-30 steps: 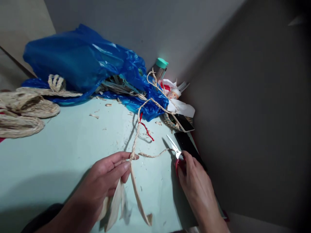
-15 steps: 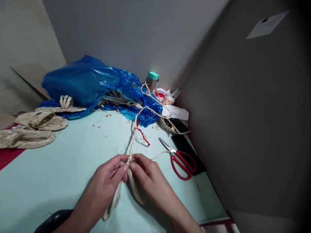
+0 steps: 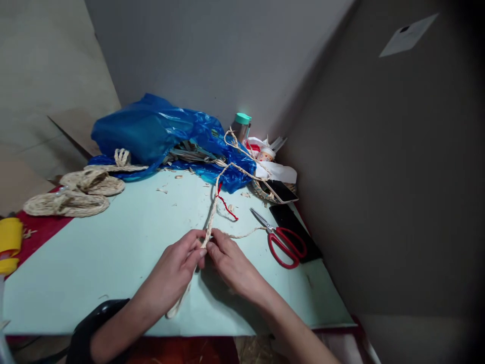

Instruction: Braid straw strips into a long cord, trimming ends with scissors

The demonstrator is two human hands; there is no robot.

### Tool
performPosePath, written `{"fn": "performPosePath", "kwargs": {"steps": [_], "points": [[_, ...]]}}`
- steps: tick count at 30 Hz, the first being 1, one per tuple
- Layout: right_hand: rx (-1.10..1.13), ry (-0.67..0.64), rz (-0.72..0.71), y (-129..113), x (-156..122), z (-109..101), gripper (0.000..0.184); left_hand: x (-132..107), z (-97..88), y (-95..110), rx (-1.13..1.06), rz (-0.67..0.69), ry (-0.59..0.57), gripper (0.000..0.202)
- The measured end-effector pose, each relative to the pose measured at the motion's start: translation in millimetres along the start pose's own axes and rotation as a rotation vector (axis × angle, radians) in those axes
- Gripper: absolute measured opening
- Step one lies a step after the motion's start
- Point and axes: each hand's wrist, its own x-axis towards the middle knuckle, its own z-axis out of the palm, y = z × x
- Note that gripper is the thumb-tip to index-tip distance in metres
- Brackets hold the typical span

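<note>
My left hand (image 3: 180, 260) pinches braided straw cord (image 3: 213, 215) between thumb and fingers; my right hand (image 3: 229, 259) grips it from other side, fingertips nearly meeting. Cord runs from my fingers across pale green table (image 3: 125, 253) toward blue plastic bag (image 3: 132, 129). Red strand (image 3: 229, 209) branches off cord. Straw end (image 3: 174, 309) hangs below my left hand. To my right, red-handled scissors (image 3: 279, 242) lie, handles partly over black slab (image 3: 293, 227). Woven slippers (image 3: 71, 203) at far left. Green-capped bottle (image 3: 241, 127) beside bag.
</note>
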Motion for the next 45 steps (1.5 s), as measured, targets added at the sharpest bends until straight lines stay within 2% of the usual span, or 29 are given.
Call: {"fn": "performPosePath", "kwargs": {"steps": [5,9,12,16,19,21,25,28,31,33,34,35,36,37,39,41,43,45], "points": [[0.0,0.031,0.041,-1.5,-2.1,1.1,0.02,-2.2,0.3,0.0,-0.051,-0.022,0.02,0.026],[0.104,0.061,0.074,8.7,-4.1,2.4,0.028,-3.9,0.3,2.9,0.086,-0.012,0.013,0.013],[0.145,0.066,0.087,12.9,-4.9,4.5,0.033,-4.2,-1.8,2.5,0.206,0.001,0.028,0.017],[0.16,0.083,0.107,9.3,-5.5,7.1,0.031,-3.6,-11.4,3.0,0.371,0.11,0.09,0.027],[0.175,0.101,0.099,5.4,-5.5,8.4,0.032,-8.9,-13.1,4.1,0.491,0.149,0.071,0.03],[0.21,0.118,0.093,3.6,-5.5,8.4,0.031,-17.3,-4.5,2.0,0.621,0.195,0.099,0.032],[0.367,0.101,0.136,2.5,-7.4,5.6,0.024,-37.7,27.9,-9.3,0.973,0.425,0.235,0.038],[0.526,0.026,0.176,4.0,-10.0,2.0,0.026,-46.0,38.9,-12.4,1.106,0.499,0.221,0.045],[0.576,0.012,0.16,7.1,-11.3,0.0,0.025,-43.0,26.6,-4.5,0.941,0.551,0.197,0.032],[0.563,0.016,0.144,9.7,-10.8,0.0,0.025,-34.4,12.3,3.3,0.751,0.542,0.247,0.024],[0.554,0.016,0.139,11.2,-10.4,0.3,0.025,-28.3,5.7,6.5,0.669,0.518,0.34,0.024],[0.546,0.017,0.132,12.8,-9.9,0.8,0.026,-21.3,0.6,8.6,0.594,0.447,0.383,0.023],[0.536,0.013,0.122,14.5,-9.5,1.3,0.028,-13.9,-2.8,9.4,0.501,0.364,0.365,0.02],[0.529,0.009,0.107,16.2,-9.2,1.8,0.028,-6.5,-4.3,8.9,0.381,0.278,0.298,0.019],[0.519,0.0,0.07,19.5,-9.5,2.7,0.026,6.0,-2.4,4.9,0.087,0.087,0.004,0.018],[0.487,0.003,0.038,21.6,-11.1,3.3,0.023,13.4,2.6,-0.6,-0.179,-0.023,-0.157,0.021],[0.417,0.026,0.003,21.0,-13.9,3.0,0.021,15.4,6.4,-4.7,-0.315,-0.07,-0.211,0.023],[0.28,0.047,-0.043,17.3,-18.2,1.9,0.02,14.4,7.0,-6.7,-0.348,-0.088,-0.215,0.019]]}}
